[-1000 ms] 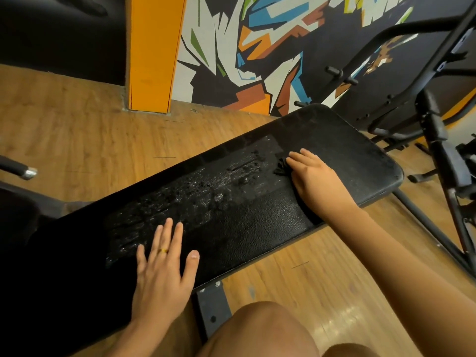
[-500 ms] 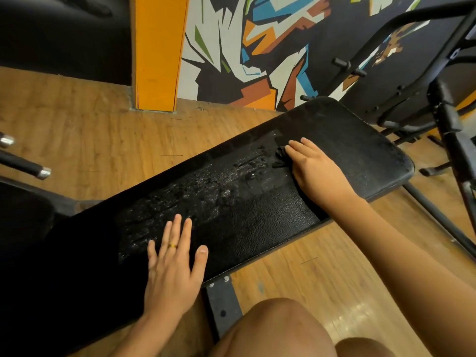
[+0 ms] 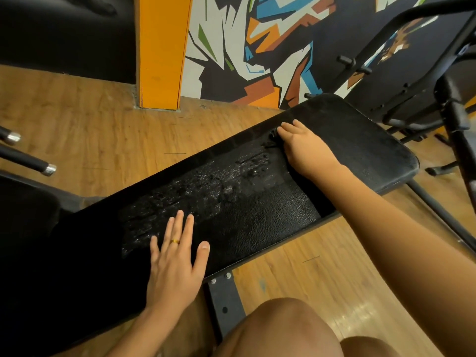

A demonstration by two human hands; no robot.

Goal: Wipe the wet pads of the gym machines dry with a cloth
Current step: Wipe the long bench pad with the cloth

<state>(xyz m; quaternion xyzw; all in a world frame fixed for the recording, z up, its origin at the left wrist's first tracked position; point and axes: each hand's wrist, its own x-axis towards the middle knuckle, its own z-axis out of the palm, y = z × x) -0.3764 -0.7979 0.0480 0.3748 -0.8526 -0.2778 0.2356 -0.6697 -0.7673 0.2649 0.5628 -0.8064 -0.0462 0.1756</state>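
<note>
Right hand (image 3: 305, 148) lay flat, fingers straight, pressing cloth (image 3: 272, 138) onto pad (image 3: 360, 140). Cloth was mostly hidden beneath it, dark edge showing past fingertips. Left hand (image 3: 175, 261) rested flat on pad, fingers spread, gripping nothing. Wet patch (image 3: 206, 194) lay between hands.

The pad (image 3: 257, 228) is black grained leatherette: wet and glistening with beads just left of the right grip (image 3: 304, 150), dry and pebbled on its near side. The floor (image 3: 90, 130) is glossy wood; the bracket (image 3: 225, 300) matt dark metal.
</note>
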